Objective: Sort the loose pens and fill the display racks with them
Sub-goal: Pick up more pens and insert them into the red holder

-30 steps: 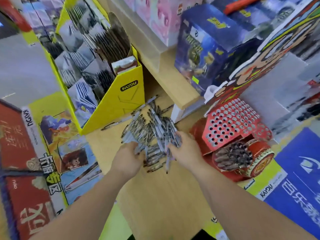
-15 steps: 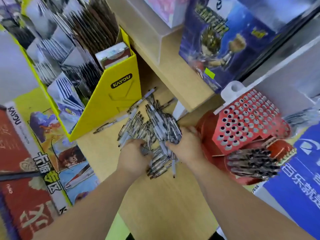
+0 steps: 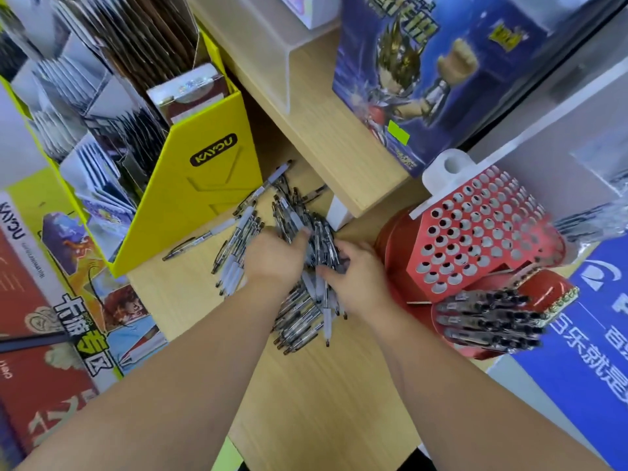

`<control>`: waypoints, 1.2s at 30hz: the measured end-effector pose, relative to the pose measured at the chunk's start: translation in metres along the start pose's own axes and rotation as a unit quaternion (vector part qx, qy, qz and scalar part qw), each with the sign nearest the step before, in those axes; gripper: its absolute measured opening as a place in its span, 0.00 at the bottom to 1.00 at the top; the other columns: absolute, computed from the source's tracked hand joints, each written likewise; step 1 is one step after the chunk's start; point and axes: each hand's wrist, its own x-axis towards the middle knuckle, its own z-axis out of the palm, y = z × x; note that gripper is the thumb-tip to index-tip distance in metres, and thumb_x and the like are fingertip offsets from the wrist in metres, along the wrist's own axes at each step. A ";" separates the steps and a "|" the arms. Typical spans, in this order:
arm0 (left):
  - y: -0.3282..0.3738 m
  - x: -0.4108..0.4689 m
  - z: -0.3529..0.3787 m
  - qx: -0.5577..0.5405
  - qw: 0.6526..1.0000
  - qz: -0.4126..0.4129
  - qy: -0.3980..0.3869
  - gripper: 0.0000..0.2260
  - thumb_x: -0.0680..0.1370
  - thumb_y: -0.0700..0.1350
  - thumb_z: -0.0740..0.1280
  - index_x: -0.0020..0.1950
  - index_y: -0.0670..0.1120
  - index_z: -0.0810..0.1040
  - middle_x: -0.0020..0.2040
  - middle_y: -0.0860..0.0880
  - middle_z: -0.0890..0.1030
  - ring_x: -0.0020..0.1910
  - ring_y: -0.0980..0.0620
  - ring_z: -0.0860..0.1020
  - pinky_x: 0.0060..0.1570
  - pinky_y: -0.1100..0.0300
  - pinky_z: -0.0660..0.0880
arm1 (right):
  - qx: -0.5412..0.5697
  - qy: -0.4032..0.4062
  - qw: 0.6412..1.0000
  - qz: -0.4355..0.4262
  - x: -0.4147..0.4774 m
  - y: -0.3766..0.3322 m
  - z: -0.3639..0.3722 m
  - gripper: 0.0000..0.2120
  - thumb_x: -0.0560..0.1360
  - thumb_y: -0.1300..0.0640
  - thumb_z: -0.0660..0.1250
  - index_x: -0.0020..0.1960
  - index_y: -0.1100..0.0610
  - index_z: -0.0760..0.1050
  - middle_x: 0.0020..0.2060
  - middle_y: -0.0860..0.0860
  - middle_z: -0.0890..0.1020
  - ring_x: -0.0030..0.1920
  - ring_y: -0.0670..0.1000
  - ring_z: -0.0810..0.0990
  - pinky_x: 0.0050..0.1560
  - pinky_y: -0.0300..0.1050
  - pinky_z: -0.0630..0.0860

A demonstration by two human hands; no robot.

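Clear plastic pens, matt wooden table.

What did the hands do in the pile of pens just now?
The left hand slid forward from the near edge onto the middle of the pile of loose grey-and-white plastic pens, closer to the right hand, which digs into the pens beside it. Whether either grips pens is hidden. The red holed display rack and yellow cardboard box stayed put.

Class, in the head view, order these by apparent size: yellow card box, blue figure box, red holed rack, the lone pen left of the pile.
1. yellow card box and blue figure box: both cut off by the frame, so unranked between them
2. red holed rack
3. lone pen
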 end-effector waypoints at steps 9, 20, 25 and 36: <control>0.022 0.019 0.015 0.016 0.998 -0.049 -0.023 0.17 0.77 0.52 0.70 0.56 0.40 0.77 0.50 0.42 0.80 0.45 0.41 0.77 0.40 0.57 0.70 | 0.032 0.011 0.999 -0.024 -0.002 0.007 0.006 0.24 0.72 0.56 0.75 0.68 0.49 0.78 0.48 0.46 0.72 0.47 0.51 0.80 0.55 0.49 0.78; -0.004 0.000 0.004 -0.078 0.994 -0.036 -0.065 0.13 0.77 0.45 0.72 0.57 0.40 0.76 0.45 0.40 0.82 0.37 0.43 0.80 0.33 0.54 0.78 | 0.038 0.002 0.999 0.000 -0.023 0.006 0.007 0.28 0.73 0.55 0.75 0.72 0.50 0.73 0.60 0.50 0.74 0.57 0.52 0.78 0.62 0.48 0.76; -0.022 -0.030 -0.007 -0.081 0.991 -0.049 -0.092 0.10 0.79 0.41 0.69 0.55 0.41 0.70 0.35 0.47 0.73 0.28 0.50 0.70 0.21 0.64 0.63 | 0.028 0.003 1.000 0.008 -0.038 0.007 0.011 0.29 0.73 0.54 0.76 0.72 0.50 0.73 0.61 0.50 0.76 0.58 0.49 0.77 0.61 0.45 0.75; -0.066 -0.086 -0.024 -0.035 0.991 0.045 -0.125 0.11 0.77 0.38 0.70 0.53 0.50 0.72 0.39 0.53 0.78 0.29 0.59 0.77 0.25 0.65 0.70 | 0.017 0.002 0.998 0.064 -0.061 0.005 0.016 0.26 0.75 0.48 0.74 0.70 0.55 0.75 0.51 0.46 0.78 0.50 0.47 0.78 0.54 0.44 0.77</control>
